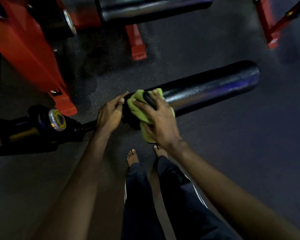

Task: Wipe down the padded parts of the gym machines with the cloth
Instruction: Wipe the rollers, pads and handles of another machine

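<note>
Cloth (135, 110): lime-green, soft nap, crumpled, draped over left end of roller pad (206, 92), loose tail hanging off pad's near side. Pad: long black cylinder, pebbled vinyl, glossy sheen, rounded far end. Right hand (158, 122) grips cloth, fingers spread and curled over pad's curve. Left hand (109, 113) rests just beside cloth at pad's left end, fingers relaxed, forefinger straight. Red steel frame (24, 49) at left; speckled rubber floor (197, 49).

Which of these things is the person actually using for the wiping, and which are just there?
In use: cloth; near pad; right hand, pressing the cloth; left hand, touching the near pad.
Just there: far pad, not being wiped now; red frame; floor.
</note>
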{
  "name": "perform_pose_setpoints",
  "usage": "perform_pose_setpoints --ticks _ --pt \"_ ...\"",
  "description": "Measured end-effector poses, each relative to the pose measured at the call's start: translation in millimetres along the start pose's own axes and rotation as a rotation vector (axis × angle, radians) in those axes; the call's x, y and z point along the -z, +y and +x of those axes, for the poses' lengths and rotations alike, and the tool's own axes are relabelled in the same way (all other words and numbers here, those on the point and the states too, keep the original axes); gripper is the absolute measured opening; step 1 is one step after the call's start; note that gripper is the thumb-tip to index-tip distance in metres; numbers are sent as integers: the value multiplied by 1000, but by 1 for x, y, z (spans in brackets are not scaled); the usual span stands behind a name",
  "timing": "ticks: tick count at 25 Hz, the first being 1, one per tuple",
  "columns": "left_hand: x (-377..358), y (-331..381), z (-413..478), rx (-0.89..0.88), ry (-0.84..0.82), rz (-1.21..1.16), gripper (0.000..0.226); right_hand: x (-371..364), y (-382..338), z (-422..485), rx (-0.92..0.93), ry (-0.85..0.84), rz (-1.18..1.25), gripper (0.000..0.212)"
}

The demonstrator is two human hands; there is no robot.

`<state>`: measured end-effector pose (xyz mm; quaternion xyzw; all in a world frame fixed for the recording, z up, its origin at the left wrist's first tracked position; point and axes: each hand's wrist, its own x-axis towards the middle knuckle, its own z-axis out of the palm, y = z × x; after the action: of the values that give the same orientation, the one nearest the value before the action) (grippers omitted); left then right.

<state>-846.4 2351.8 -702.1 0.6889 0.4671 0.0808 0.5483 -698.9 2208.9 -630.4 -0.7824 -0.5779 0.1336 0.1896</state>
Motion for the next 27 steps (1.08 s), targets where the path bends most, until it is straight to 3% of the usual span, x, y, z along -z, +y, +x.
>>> perform_pose_setpoints --ticks 2,4,6,8,11,14,16,20,22,27 --pt "0 4 -3 -17 18 47 45 22 40 -14 -133 35 21 73" --pt "-3 10 -8 -25 49 112 49 40 75 -15 -286 175 80 69" --pt "-10 14 -11 -8 63 188 52 35 74 -4 -379 256 57 66" --pt "-15 10 -7 19 68 185 51 18 37 7 -321 237 -7 66" --pt "-23 4 -1 -29 66 -261 46 -13 -19 -3 -31 70 -10 68" --pt "-39 20 -7 -31 112 -520 46 -9 5 -9 56 31 -56 82" --pt "-48 32 -15 -44 194 -444 50 9 38 -17 -3 62 -66 84" --pt "-61 44 -15 -76 362 28 48 61 122 -7 -318 254 21 68" --pt "-68 48 -12 -65 444 102 46 62 122 14 -427 301 61 59" --pt "-67 47 -9 -86 509 167 39 38 73 17 -9 62 5 55"
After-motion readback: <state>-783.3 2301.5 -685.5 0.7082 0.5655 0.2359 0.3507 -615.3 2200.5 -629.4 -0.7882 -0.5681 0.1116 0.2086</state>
